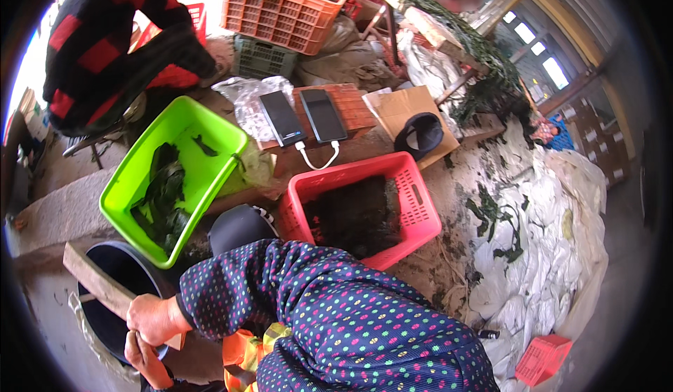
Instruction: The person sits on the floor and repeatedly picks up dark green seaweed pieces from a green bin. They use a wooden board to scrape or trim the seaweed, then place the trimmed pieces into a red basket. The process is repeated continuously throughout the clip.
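Observation:
My right hand (151,318), in a dotted dark sleeve, is closed over a wooden board (97,281). The board lies slantwise across the mouth of a dark bucket (126,266). Just below, my left hand (144,360) has bent fingers against the underside of the right hand; what they may hold is hidden. Beyond the bucket, a lime-green plastic tub (210,124) contains limp dark-green leaves that look like seaweed (165,192). A pink plastic basket (363,171), partly behind my right arm, holds a dark, wet-looking mass (357,213).
Two black phone-like devices (283,119) (322,114), joined by a white cable, lie ahead beside cardboard (397,111) and a dark cap (420,133). An orange crate (278,11) stands farther back. White sheeting (531,266) covers ground at right. Two other people are nearby.

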`<state>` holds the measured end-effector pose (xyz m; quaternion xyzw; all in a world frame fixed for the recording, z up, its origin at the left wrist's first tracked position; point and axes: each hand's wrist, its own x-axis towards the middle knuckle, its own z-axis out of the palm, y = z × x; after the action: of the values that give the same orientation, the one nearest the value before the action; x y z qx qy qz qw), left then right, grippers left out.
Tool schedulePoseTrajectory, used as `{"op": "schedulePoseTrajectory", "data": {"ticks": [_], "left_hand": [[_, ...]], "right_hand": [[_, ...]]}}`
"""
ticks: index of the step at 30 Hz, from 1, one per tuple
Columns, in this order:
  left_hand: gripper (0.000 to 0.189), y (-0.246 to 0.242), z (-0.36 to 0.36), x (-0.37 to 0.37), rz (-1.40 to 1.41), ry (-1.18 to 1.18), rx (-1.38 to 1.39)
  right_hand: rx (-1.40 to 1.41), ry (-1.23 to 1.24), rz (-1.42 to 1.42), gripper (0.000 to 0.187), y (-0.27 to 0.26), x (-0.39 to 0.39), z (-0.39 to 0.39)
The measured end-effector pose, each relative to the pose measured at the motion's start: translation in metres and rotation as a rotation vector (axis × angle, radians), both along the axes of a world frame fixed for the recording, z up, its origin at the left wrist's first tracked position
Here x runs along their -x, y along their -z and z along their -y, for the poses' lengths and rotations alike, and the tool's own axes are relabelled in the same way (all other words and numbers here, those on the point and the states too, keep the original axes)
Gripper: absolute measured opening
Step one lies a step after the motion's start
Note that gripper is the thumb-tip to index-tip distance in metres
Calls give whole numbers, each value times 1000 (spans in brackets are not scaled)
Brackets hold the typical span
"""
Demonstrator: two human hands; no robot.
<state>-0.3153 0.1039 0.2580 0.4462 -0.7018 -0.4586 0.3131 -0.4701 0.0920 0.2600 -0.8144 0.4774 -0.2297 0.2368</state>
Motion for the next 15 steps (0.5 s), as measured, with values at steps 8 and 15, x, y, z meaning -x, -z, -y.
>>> {"op": "schedulePoseTrajectory", "data": {"ticks": [8,15], "left_hand": [[16,-2,16,33,165,59,227],[15,-8,17,59,261,44,399]], "right_hand": [[-128,185,156,15,-11,24,-2],[-102,262,181,14,-14,58,-5]]}}
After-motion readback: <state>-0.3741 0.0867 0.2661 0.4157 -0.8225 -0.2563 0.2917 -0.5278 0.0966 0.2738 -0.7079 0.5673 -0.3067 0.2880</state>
